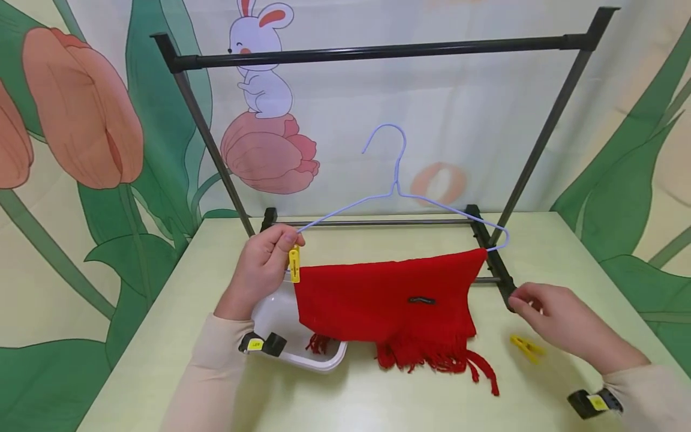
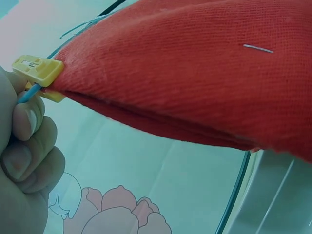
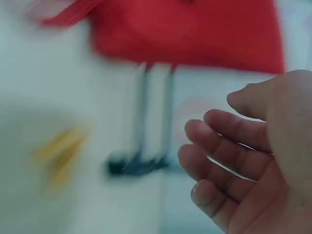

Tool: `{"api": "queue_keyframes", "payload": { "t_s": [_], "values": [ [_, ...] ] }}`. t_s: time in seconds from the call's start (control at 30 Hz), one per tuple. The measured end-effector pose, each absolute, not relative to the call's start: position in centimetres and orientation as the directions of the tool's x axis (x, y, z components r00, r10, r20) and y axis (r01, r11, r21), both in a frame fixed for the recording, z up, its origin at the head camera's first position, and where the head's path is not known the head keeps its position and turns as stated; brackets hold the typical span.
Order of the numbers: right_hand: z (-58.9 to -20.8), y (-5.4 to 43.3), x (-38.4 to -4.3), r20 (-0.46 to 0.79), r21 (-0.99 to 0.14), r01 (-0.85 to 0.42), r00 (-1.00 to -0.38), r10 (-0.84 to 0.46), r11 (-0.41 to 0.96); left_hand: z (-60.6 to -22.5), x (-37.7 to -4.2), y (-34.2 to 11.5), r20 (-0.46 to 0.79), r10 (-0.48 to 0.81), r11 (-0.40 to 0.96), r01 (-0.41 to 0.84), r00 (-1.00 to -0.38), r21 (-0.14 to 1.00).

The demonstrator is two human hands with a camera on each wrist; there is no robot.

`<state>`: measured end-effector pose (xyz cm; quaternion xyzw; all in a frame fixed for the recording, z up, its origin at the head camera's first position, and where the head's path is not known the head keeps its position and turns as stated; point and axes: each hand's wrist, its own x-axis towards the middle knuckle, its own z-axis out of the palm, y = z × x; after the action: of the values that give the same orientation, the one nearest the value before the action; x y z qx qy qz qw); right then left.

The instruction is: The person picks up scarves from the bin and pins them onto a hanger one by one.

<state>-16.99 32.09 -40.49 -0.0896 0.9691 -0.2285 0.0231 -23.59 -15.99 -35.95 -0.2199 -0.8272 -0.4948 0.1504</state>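
My left hand (image 1: 264, 264) grips the left corner of a thin blue-violet hanger (image 1: 396, 180), its fingers curled round the wire. A yellow clothespin (image 1: 294, 264) right at those fingertips clips one corner of a folded red scarf (image 1: 372, 300) to the hanger. In the left wrist view the clothespin (image 2: 41, 73) bites the cloth beside the blue wire. Fringe hangs from the scarf's lower edge. My right hand (image 1: 556, 312) holds nothing; its fingers are loosely bent in the right wrist view. Below it a second yellow clothespin (image 1: 526, 347) lies on the table, blurred in the right wrist view.
Behind the hanger stands a black rack (image 1: 378, 53) with a high top bar and slanted legs. A white plastic basin (image 1: 318, 363) sits under the scarf's left part, some red fringe showing over it. A curtain with rabbit and tulip prints hangs behind the pale table (image 1: 399, 399).
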Motion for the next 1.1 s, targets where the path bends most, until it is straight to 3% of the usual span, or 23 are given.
{"api": "queue_keyframes", "payload": {
  "t_s": [0.2, 0.5, 0.7, 1.1],
  "values": [
    [-45.2, 37.2, -15.7, -0.208, -0.379, -0.027, -0.972, -0.114, 0.925, -35.7, -23.5, -16.1, 0.486, 0.217, 0.413, 0.531, -0.847, 0.74],
    [-48.5, 37.4, -14.5, -0.266, -0.368, 0.076, -0.964, -0.027, 0.927, -36.0, -23.4, -16.1, 0.522, 0.212, 0.384, 0.562, -0.826, 0.732],
    [-48.3, 36.9, -13.9, -0.183, -0.407, 0.092, -0.983, 0.018, 0.909, -36.2, -23.3, -16.0, 0.523, 0.21, 0.38, 0.562, -0.826, 0.735],
    [-47.5, 36.1, -12.5, 0.126, -0.683, 0.025, -0.98, 0.151, 0.73, -36.1, -23.3, -16.0, 0.499, 0.198, 0.384, 0.536, -0.843, 0.752]
  ]
}}
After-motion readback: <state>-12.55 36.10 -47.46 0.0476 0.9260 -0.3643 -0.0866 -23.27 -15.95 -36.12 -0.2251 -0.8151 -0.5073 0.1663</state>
